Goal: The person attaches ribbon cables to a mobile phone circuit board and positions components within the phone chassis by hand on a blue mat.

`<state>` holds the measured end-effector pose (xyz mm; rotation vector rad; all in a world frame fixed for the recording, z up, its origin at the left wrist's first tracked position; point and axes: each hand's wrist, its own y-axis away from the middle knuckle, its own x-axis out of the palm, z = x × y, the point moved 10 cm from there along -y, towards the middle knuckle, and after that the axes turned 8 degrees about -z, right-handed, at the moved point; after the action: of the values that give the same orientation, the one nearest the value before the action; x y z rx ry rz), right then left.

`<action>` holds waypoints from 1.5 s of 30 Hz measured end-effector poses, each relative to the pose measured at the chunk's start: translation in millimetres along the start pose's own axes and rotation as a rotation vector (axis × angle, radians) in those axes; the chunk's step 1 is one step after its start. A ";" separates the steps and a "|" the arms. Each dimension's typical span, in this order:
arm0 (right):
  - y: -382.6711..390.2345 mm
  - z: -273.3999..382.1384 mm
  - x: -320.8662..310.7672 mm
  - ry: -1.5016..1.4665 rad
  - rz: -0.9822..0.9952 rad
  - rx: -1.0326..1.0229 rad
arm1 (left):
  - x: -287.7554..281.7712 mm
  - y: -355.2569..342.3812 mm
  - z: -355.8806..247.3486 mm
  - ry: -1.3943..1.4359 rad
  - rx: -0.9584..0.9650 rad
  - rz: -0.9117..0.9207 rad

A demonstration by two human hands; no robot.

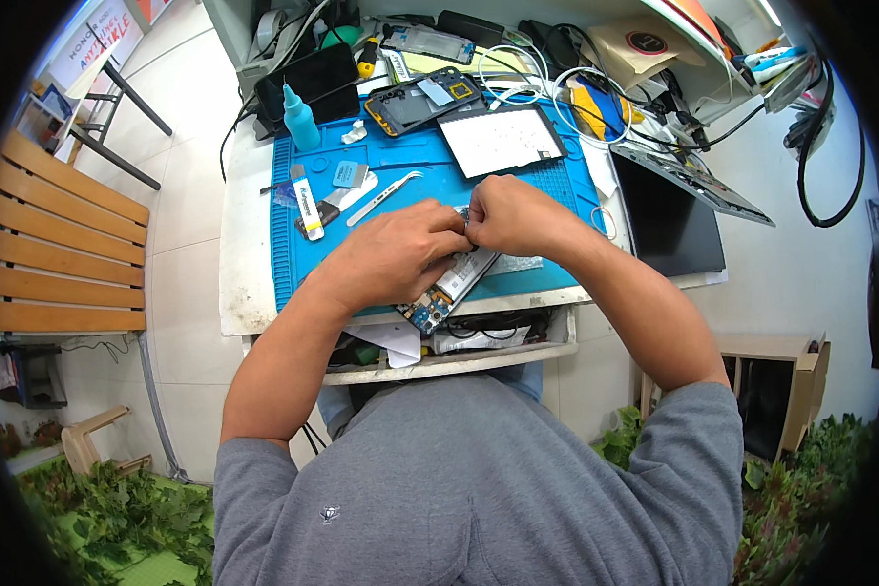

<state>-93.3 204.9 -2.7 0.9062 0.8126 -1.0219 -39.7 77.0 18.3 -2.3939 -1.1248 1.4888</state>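
Note:
An opened smartphone [462,279] lies slantwise at the front edge of the blue repair mat [371,273], its battery and a circuit board showing. My left hand [400,249] is curled over its left side, fingers closed against it. At the phone's far end my right hand [518,217] is closed in a pinch. Its fingertips meet those of the left, and whatever they pinch is hidden. White tweezers [385,198] rest on the mat beyond my left hand. A white-and-yellow tube [307,202] and a small blue card [350,174] lie left of them.
A blue dropper bottle [301,122] stands at the back left. Behind my hands are a dark phone frame [425,101] and a white sheet [503,140]. White cables [557,88] tangle farther back. A dark screen panel [666,220] is at right; an open drawer [449,361] is below.

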 end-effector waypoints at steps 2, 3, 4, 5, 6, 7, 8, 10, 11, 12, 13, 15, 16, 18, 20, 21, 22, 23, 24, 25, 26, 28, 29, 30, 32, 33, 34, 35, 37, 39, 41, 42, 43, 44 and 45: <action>-0.1 -1.5 2.9 0.014 0.007 -0.012 | 1.1 0.4 -0.3 -0.001 0.007 0.004; 0.2 -0.5 2.8 0.013 0.008 -0.011 | 1.2 0.7 -0.2 0.000 0.006 0.005; 1.1 1.0 2.2 0.014 0.011 -0.007 | 0.4 0.7 -0.8 -0.001 0.012 -0.003; 1.8 1.7 2.4 0.015 0.014 -0.003 | -0.4 1.0 -1.2 -0.002 0.017 -0.010; 2.2 1.8 3.0 0.015 0.014 -0.002 | -0.3 1.2 -0.8 -0.002 0.016 -0.010; 2.5 2.1 3.2 0.015 0.010 -0.006 | 0.0 1.6 -0.3 -0.003 0.016 -0.008; 2.7 2.5 3.6 0.016 0.007 -0.010 | 0.2 2.1 0.0 -0.004 0.016 -0.006; 3.6 1.1 4.5 0.021 -0.009 -0.021 | -0.4 0.5 -2.0 -0.006 0.016 -0.004; 4.0 1.3 4.1 0.026 -0.024 -0.033 | -0.4 -0.1 -2.7 -0.009 0.015 -0.001; 4.5 1.4 4.7 0.026 -0.025 -0.034 | -0.3 0.0 -2.8 -0.010 0.015 -0.002; 5.0 1.8 5.1 0.024 -0.026 -0.035 | 0.1 0.1 -2.0 -0.009 0.010 -0.003; 4.8 2.3 4.7 0.021 -0.029 -0.036 | 0.8 0.2 -1.1 -0.010 0.005 -0.004; 4.8 0.6 6.5 0.040 -0.004 -0.021 | 0.5 0.2 -1.4 -0.009 0.010 -0.010; 5.0 -2.0 8.7 0.060 0.021 -0.006 | 0.0 0.1 -2.0 -0.008 0.016 -0.016; 5.9 -2.4 6.7 0.035 -0.009 -0.026 | -0.4 0.1 -1.4 0.006 0.004 -0.019; 6.9 -3.5 6.7 0.035 -0.010 -0.027 | -0.8 0.2 -1.8 0.004 0.004 -0.019; 7.9 -4.7 5.0 -0.014 -0.026 -0.023 | -1.5 0.5 -2.0 0.002 0.002 -0.020; 8.9 -5.8 3.0 -0.064 -0.042 -0.019 | -2.2 0.6 -2.1 0.000 -0.002 -0.022; 10.5 -7.0 2.4 -0.064 -0.042 -0.018 | -1.9 0.5 -2.4 0.000 -0.001 -0.021; 11.9 -10.3 1.3 -0.144 -0.045 0.017 | -2.4 0.3 -2.6 0.005 -0.001 -0.028; 12.9 -14.4 0.4 -0.223 -0.048 0.051 | -2.9 0.0 -2.7 0.010 -0.001 -0.035; 11.7 -28.5 5.8 -0.301 -0.080 0.042 | -1.8 -1.1 -3.3 0.007 -0.007 -0.030; 11.1 -33.7 6.2 -0.376 -0.110 0.031 | -1.4 -1.7 -3.0 0.003 -0.015 -0.029; 11.2 -32.0 5.1 -0.378 -0.108 0.029 | -1.9 -0.8 -2.5 0.001 -0.018 -0.027; 13.4 -34.2 9.7 -0.543 -0.038 0.136 | -4.6 0.5 -1.3 0.013 -0.024 -0.040; 13.8 -36.8 9.9 -0.546 -0.040 0.136 | -4.4 -0.8 -2.4 0.012 -0.022 -0.036; 13.6 -41.4 11.0 -0.576 -0.046 0.145 | -4.5 -2.0 -3.5 0.014 -0.020 -0.036; 13.5 -45.5 11.9 -0.606 -0.051 0.154 | -4.5 -3.2 -4.5 0.017 -0.018 -0.035; 12.0 -49.1 15.9 -0.627 -0.043 0.160 | -4.6 -3.4 -4.9 0.016 -0.012 -0.037; 10.6 -49.9 17.5 -0.646 -0.036 0.165 | -4.8 -3.3 -5.1 0.015 -0.005 -0.040; 9.2 -50.1 19.1 -0.639 -0.020 0.181 | -4.9 -2.4 -3.6 0.017 -0.012 -0.040; 8.4 -51.1 19.3 -0.638 -0.021 0.181 | -5.0 -2.6 -3.8 0.017 -0.011 -0.040; 7.5 -53.0 20.8 -0.646 -0.022 0.186 | -5.2 -2.8 -4.0 0.016 -0.010 -0.041; 6.7 -54.6 22.1 -0.654 -0.023 0.191 | -5.4 -2.9 -4.3 0.016 -0.010 -0.042; 6.4 -55.8 22.8 -0.654 -0.024 0.191 | -5.2 -3.1 -4.7 0.016 -0.009 -0.042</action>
<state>-87.8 249.1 -43.7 0.6545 0.1783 -1.3311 -38.8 77.3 25.9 -2.3679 -1.1731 1.4529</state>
